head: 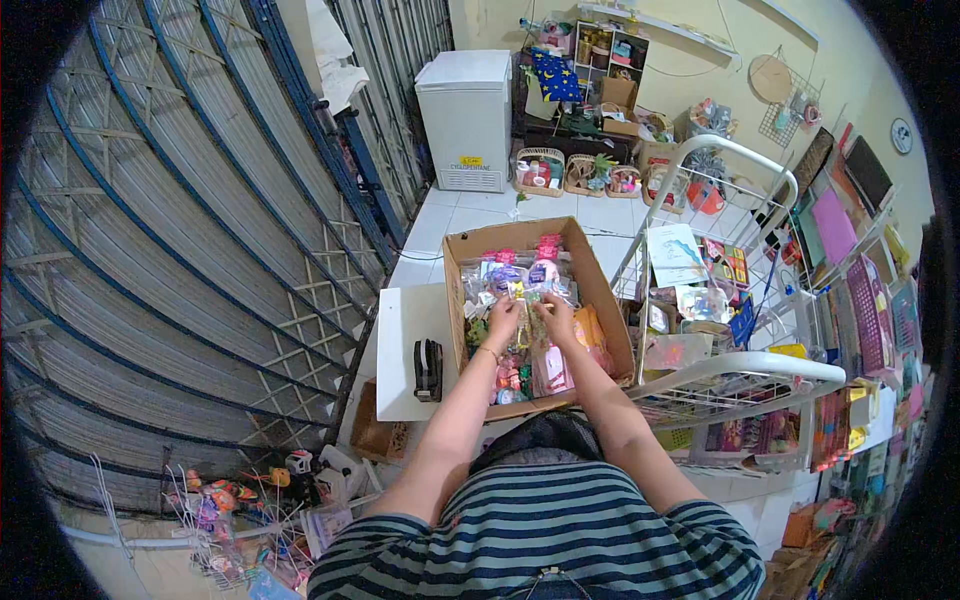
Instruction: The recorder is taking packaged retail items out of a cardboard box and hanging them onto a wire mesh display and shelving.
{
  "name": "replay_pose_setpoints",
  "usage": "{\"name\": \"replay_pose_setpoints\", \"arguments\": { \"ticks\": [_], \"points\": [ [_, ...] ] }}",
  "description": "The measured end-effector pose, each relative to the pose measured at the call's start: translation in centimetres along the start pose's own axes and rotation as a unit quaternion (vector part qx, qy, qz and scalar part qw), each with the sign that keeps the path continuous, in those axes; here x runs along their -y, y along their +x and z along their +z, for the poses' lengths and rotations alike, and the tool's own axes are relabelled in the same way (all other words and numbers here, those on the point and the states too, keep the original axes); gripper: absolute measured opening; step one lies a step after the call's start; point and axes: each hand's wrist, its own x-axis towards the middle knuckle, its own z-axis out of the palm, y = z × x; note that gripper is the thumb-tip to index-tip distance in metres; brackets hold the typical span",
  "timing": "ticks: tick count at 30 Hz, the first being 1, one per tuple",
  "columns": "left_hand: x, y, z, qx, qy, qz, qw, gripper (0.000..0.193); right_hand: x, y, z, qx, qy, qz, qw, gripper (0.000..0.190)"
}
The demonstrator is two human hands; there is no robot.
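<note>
An open cardboard box stands in front of me, filled with small packaged goods. Over its middle, my left hand pinches the top of a narrow clear plastic packet with something yellowish inside. Close beside it, my right hand grips another clear packet by its upper edge. What the packets contain is too small to tell. Beyond my fingers lie purple-and-white packs with pink tops. An orange packet rests against the box's right side. Pink and red small items fill the near left corner.
Left of the box, a black handheld object lies on a white surface. A white wire rack loaded with stationery borders the right side. Ahead are a white chest freezer and wicker baskets. A folding metal gate closes the left.
</note>
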Motion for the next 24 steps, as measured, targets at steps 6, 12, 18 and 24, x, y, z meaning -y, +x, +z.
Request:
{"name": "replay_pose_setpoints", "arguments": {
  "ticks": [6,12,18,24],
  "points": [
    [-7.1,-2.5,1.2,-0.007,-0.053,0.032,0.998,0.034,2.2,1.4,-2.0,0.002,0.204,0.014,0.979,0.031],
    [-13.3,-4.3,-0.4,-0.01,-0.09,0.075,0.993,0.046,7.5,1.2,-6.4,0.003,0.198,0.009,0.98,0.029],
    [-14.6,-7.1,-0.6,-0.029,-0.112,0.096,0.989,0.049,10.2,0.1,-8.8,0.022,0.237,-0.018,0.971,0.03],
    [-15.1,-8.5,-0.7,-0.049,-0.052,0.091,0.993,0.047,11.9,-0.2,-10.5,0.031,0.262,-0.035,0.964,0.029]
  ]
}}
